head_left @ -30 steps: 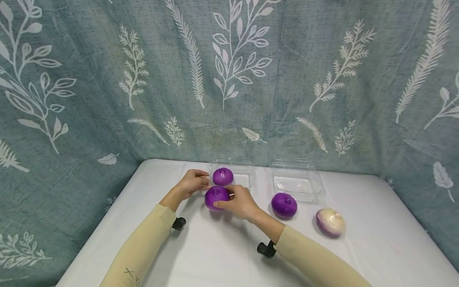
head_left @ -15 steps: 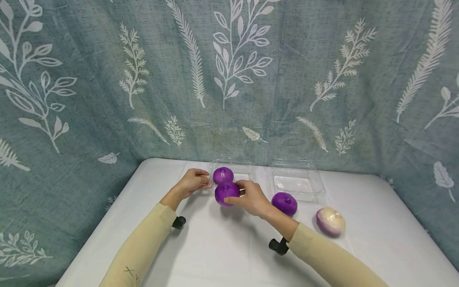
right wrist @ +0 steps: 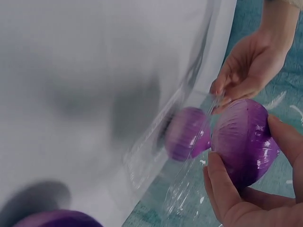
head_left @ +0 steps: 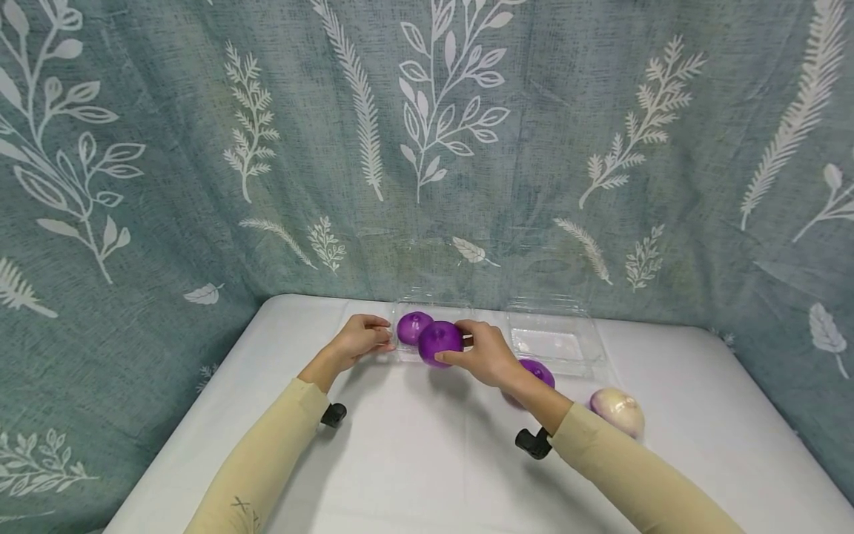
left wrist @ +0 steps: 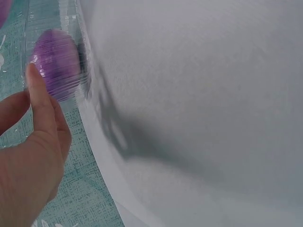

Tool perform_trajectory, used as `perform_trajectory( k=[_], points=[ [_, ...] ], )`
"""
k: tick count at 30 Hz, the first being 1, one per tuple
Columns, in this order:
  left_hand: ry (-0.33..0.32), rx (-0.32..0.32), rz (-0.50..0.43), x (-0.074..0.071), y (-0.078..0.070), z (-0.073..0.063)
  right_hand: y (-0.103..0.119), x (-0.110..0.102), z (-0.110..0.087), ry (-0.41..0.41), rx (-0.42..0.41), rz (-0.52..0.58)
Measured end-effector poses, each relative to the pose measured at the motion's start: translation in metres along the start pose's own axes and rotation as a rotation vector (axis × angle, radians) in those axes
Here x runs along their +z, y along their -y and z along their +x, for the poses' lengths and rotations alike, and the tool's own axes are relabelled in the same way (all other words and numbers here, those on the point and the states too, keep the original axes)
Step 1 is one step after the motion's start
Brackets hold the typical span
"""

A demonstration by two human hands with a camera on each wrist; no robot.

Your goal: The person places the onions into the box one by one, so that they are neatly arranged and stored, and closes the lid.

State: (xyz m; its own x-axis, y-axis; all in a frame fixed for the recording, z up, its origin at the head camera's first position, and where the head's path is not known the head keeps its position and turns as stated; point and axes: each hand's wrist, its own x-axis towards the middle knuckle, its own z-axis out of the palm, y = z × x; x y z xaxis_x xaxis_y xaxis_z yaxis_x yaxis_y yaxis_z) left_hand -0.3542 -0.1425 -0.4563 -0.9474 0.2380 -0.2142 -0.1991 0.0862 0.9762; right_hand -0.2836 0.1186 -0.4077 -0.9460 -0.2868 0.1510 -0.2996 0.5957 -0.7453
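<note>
My right hand (head_left: 489,354) grips a glossy purple onion (head_left: 442,345), thumb and fingers spread round its sides. That onion is raised at the near side of a clear plastic container (head_left: 437,302), overlapping its front wall in the head view. Inside the container, at its left, lies another purple onion (head_left: 411,327), seen through the wall in the left wrist view. With thumb and fingertips, my left hand (head_left: 361,339) pinches the container's left rim; in the right wrist view the left hand (right wrist: 251,64) shows there beyond the held onion (right wrist: 244,142).
A second clear container (head_left: 550,345) stands to the right, its bottom bare. In front of it, partly behind my right forearm, lies a third purple onion (head_left: 537,371). A white-and-purple onion (head_left: 622,412) lies farther right. A patterned curtain (head_left: 427,185) hangs behind the white table (head_left: 400,452).
My right hand has carried its onion rightward and away from me, toward the front wall of the left container. The left hand has stayed at the rim.
</note>
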Motion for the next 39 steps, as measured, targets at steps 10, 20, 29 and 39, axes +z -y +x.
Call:
perform_trajectory(
  k=[10, 20, 29, 39],
  points=[
    [0.000, -0.012, -0.001, -0.001, 0.000, 0.000, -0.014, -0.010, 0.008, -0.002, -0.007, -0.029],
    [-0.007, -0.007, 0.001, 0.000, 0.000, -0.001, -0.028, -0.016, 0.017, -0.006, -0.012, -0.039],
    [-0.021, -0.003, 0.012, 0.001, 0.001, -0.001, -0.031, -0.020, 0.028, 0.005, 0.032, -0.069],
    [-0.034, -0.020, 0.021, 0.001, 0.000, -0.001, -0.038, -0.016, 0.044, 0.015, 0.068, -0.139]
  ],
)
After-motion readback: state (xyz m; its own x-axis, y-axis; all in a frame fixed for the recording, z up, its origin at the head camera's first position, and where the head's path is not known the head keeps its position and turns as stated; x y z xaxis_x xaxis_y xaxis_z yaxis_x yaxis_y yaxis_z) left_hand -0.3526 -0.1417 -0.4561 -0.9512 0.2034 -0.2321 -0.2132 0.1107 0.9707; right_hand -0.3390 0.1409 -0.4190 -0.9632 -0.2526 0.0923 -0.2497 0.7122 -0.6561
